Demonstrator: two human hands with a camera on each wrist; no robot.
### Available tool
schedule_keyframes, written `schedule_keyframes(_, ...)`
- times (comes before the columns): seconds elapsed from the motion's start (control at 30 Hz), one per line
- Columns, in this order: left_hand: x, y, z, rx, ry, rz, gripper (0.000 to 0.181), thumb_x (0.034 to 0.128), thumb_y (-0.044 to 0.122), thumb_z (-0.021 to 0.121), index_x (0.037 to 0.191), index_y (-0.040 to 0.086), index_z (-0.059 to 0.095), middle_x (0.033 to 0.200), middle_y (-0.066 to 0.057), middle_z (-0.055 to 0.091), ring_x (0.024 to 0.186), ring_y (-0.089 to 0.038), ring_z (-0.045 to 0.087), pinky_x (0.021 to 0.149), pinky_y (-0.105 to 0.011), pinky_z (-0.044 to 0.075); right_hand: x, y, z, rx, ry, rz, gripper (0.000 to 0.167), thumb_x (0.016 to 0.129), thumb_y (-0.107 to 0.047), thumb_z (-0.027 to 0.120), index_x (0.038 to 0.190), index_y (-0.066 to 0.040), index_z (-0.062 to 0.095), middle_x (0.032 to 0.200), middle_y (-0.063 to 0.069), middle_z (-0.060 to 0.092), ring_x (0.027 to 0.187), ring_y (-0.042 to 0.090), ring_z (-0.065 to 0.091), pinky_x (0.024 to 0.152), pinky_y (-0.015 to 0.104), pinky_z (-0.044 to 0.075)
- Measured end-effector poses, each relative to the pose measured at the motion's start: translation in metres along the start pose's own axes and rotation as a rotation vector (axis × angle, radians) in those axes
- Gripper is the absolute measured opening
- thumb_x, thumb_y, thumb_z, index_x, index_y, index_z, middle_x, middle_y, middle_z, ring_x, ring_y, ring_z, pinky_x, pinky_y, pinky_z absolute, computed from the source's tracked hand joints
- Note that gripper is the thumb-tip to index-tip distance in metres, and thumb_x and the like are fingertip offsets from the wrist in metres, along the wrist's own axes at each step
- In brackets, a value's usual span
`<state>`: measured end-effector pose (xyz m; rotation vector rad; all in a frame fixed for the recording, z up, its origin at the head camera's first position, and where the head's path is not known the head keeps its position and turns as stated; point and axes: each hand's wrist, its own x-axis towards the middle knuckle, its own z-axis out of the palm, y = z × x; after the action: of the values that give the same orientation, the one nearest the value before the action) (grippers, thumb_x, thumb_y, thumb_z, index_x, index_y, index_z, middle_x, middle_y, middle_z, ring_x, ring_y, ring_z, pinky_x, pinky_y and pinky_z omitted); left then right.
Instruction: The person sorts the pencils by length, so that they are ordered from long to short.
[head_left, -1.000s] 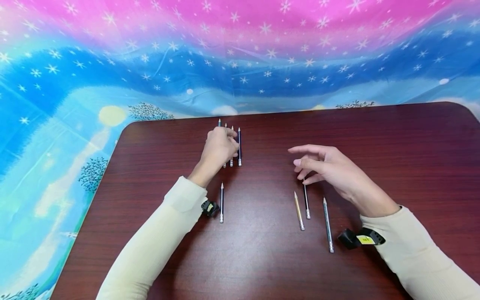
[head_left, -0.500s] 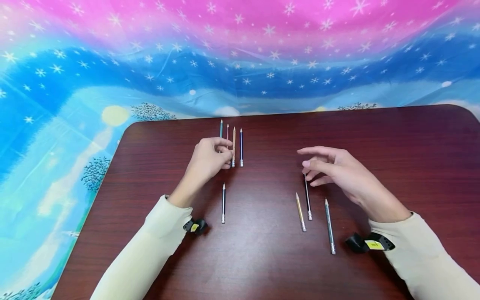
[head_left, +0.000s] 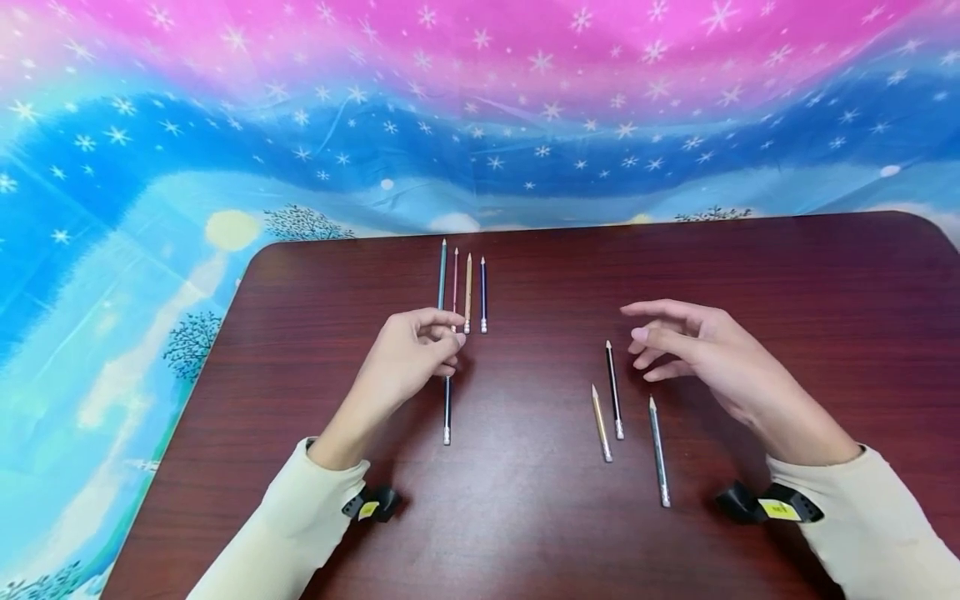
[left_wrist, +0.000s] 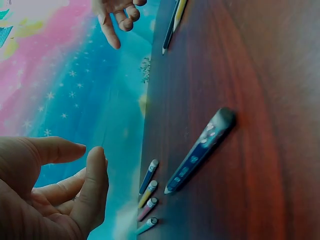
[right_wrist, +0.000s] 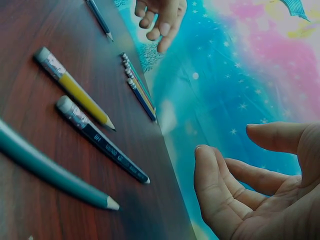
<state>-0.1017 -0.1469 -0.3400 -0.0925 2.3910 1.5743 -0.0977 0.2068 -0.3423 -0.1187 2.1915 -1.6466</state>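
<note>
My left hand [head_left: 412, 350] hovers with loosely bent fingers and holds nothing. In the head view it overlaps the lower ends of a teal pencil [head_left: 442, 275] and a red pencil [head_left: 456, 279], and the tip of a dark blue pencil [head_left: 447, 412]. Beside the red one, a natural-yellow pencil [head_left: 468, 287] and a navy pencil [head_left: 483, 292] complete a row of upright-pointing pencils. Right of centre lie a black pencil [head_left: 614, 387], a short yellow pencil [head_left: 601, 421] and a dark green pencil [head_left: 659, 454]. Above and right of these, my right hand [head_left: 697, 350] floats, fingers apart from the thumb, nothing in it.
The dark red-brown wooden table [head_left: 540, 517] has its far edge just behind the row. A pink and blue starry cloth [head_left: 480, 125] hangs behind it. Each wrist carries a small black camera, the left camera [head_left: 372, 505] and the right camera [head_left: 772, 505].
My left hand has drawn back from the pencil row toward me, uncovering more of it. My right hand has shifted right and nearer, away from the black pencil's tip. The pencils lie as before.
</note>
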Motion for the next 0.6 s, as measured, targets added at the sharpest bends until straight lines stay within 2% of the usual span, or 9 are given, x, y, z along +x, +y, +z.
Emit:
schedule_keyframes(0.13,-0.009,-0.005,0.001,-0.006,-0.011,-0.003,0.031,0.0980,0.005,0.064,0.128,0.000,0.070,0.103,-0.021,0.073,0.074,-0.021,0.072,0.070,-0.032,0.065,-0.007,0.005,-0.005,-0.004,0.017,-0.005,0.038,0.107,-0.018,0.060,0.144,-0.010,0.057,0.102,-0.003,0.074,0.089,0.017,0.074,0.076,0.032,0.065)
schedule_keyframes(0.33,-0.020,-0.012,0.001,-0.018,-0.016,-0.032,0.030,0.0990,0.006,0.063,0.128,0.001,0.070,0.104,-0.020,0.072,0.079,-0.024,0.073,0.072,-0.033,0.065,-0.014,0.011,-0.011,0.004,0.027,-0.002,0.028,0.107,-0.016,0.060,0.132,-0.028,0.064,0.100,-0.004,0.075,0.086,0.015,0.073,0.075,0.031,0.065)
schedule_keyframes(0.6,-0.030,-0.020,0.005,-0.034,-0.018,-0.048,0.030,0.0977,0.004,0.063,0.126,0.001,0.071,0.102,-0.018,0.072,0.079,-0.022,0.072,0.072,-0.032,0.065,-0.023,0.020,-0.012,0.002,0.023,0.003,0.030,0.107,-0.014,0.060,0.130,-0.031,0.066,0.099,-0.004,0.075,0.085,0.016,0.073,0.073,0.032,0.065)
